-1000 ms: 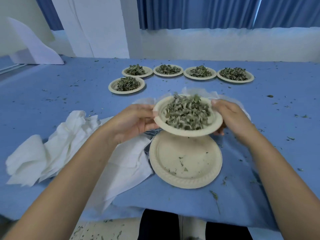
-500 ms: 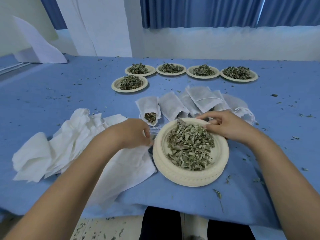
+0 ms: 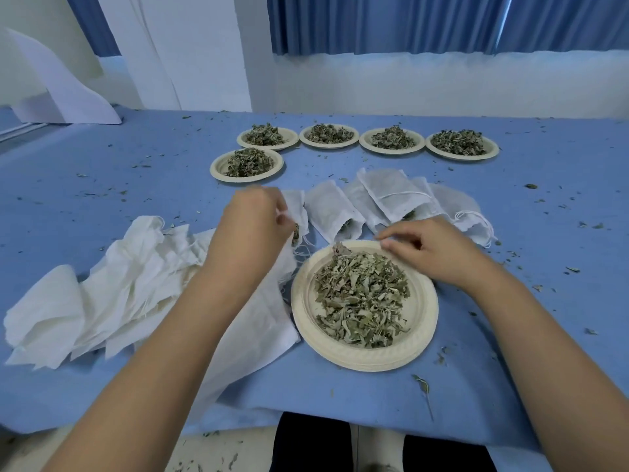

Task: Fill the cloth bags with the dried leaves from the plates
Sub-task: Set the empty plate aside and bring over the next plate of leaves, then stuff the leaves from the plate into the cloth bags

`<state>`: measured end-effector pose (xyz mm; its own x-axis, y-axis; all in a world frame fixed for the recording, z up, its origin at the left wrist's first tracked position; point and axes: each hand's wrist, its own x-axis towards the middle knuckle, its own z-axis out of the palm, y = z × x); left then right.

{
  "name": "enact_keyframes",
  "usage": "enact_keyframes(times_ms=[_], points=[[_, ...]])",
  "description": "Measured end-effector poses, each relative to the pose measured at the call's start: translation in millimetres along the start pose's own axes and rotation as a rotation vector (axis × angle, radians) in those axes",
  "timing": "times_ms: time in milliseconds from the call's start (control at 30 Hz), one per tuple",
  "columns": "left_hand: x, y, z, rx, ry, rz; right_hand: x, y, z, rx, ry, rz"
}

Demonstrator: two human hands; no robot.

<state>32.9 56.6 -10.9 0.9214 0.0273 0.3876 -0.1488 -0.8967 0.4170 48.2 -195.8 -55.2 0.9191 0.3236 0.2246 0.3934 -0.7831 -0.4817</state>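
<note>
Bag-filling step: my left hand (image 3: 252,229) is at the cloth bag (image 3: 301,208), grip too blurred to tell, right hand (image 3: 431,251) loose and empty by the plate (image 3: 429,310); next I need that bag's mouth held open.

Blue cloth (image 3: 102,199) covers my table | blue curtains (image 3: 408,22) hang at the far side | white pillar (image 3: 197,52) far, left of centre | curved white sheet (image 3: 64,90) leans far left

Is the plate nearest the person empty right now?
No, the nearest plate is heaped with dried leaves across most of its middle.
</note>
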Motion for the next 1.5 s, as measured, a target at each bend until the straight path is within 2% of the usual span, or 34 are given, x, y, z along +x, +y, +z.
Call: enact_keyframes(times_ms=[67, 100, 133, 267, 300, 400, 467, 533, 633, 733, 800, 900, 1000, 1200, 1333, 1433, 1500], points=[[9, 17, 3, -0.106, 0.166, 0.168, 1, -3, -1, -0.023, 0.202, -0.015], [15, 26, 7, -0.145, 0.196, 0.267, 1, -5, -2, -0.017, 0.267, -0.016], [21, 36, 12, -0.171, 0.201, 0.360, 2, -6, -2, -0.017, 0.286, -0.011], [39, 57, 36, -0.229, 0.175, 0.624, 1, -5, 0, -0.035, 0.168, 0.012], [41, 59, 42, -0.231, 0.186, 0.688, 1, -6, -1, 0.048, 0.196, 0.004], [47, 59, 55, -0.232, 0.197, 0.926, 4, -11, -3, 0.541, 0.307, -0.021], [46, 55, 62, -0.267, 0.138, 1.033, 7, -14, 0, 0.720, 0.303, -0.010], [43, 49, 66, -0.361, 0.039, 1.021, 9, -17, 5, 0.814, 0.291, 0.008], [39, 41, 66, -0.567, -0.062, 0.842, 9, -19, 6, 0.895, 0.304, 0.032], [43, 32, 61, -0.711, -0.049, 0.661, 10, -17, 4, 0.887, 0.354, 0.038], [47, 28, 59, -0.686, -0.010, 0.592, 9, -18, 5, 0.856, 0.349, 0.012], [46, 29, 62, -0.624, -0.092, 0.587, 6, -24, 11, 0.677, 0.352, -0.039], [41, 32, 68, -0.689, -0.136, 0.604, 5, -25, 12, 0.599, 0.359, -0.044], [43, 35, 71, -0.637, 0.197, 0.778, 5, -28, 13, 0.628, 0.320, -0.009], [46, 30, 68, -0.559, 0.311, 0.811, 4, -28, 9, 0.715, 0.386, 0.100], [47, 26, 65, -0.624, 0.240, 0.670, 4, -24, 3, 0.783, 0.544, 0.164], [47, 26, 66, -0.658, 0.043, 0.556, 3, -22, 2, 0.798, 0.599, 0.175]])
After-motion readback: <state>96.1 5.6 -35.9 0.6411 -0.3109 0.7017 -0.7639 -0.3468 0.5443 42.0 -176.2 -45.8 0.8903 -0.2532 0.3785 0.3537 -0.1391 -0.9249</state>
